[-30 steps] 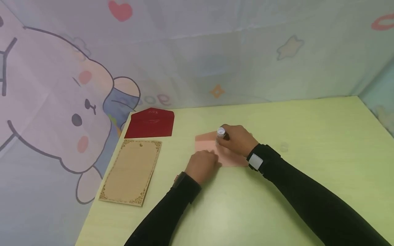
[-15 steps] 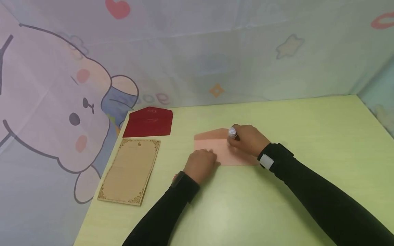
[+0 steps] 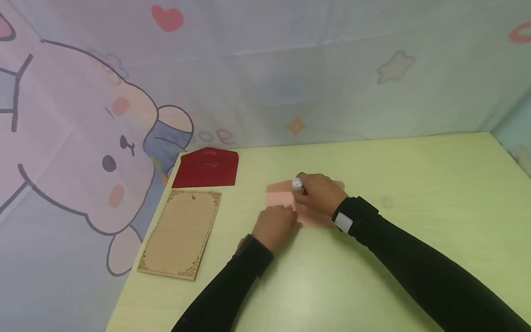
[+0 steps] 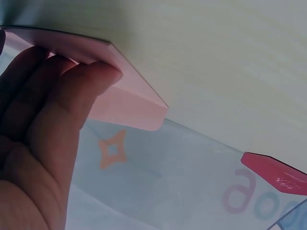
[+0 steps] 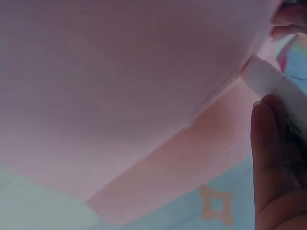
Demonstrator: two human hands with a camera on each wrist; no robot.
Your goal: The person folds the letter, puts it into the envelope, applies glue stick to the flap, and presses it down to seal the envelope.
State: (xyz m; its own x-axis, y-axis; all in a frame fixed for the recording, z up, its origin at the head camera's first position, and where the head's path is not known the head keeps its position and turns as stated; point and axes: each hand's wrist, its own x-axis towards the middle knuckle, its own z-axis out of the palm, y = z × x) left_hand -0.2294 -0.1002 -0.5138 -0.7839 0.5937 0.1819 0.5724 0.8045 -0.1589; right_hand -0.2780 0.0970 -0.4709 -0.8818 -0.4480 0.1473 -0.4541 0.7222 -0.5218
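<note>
A pink envelope (image 3: 275, 198) lies on the table with its flap (image 5: 211, 129) unfolded away from the person. My right hand (image 3: 320, 191) grips a white glue stick (image 3: 297, 184) upright over it. In the right wrist view, the tip of the glue stick (image 5: 268, 79) meets the envelope close to the flap's fold. My left hand (image 3: 274, 226) rests on the envelope's near left part, its fingertips (image 4: 108, 76) pressing the paper.
A red envelope (image 3: 205, 170) lies at the table's back left. In front of it is a tan sheet with an ornate border (image 3: 180, 235). Right of the pink envelope sits a small clear round piece (image 3: 387, 201). A printed curtain (image 3: 332, 92) hangs behind the table.
My right hand moved the glue stick right along the envelope, then back left. The left hand stays in place on the paper. The head view shifted slightly.
</note>
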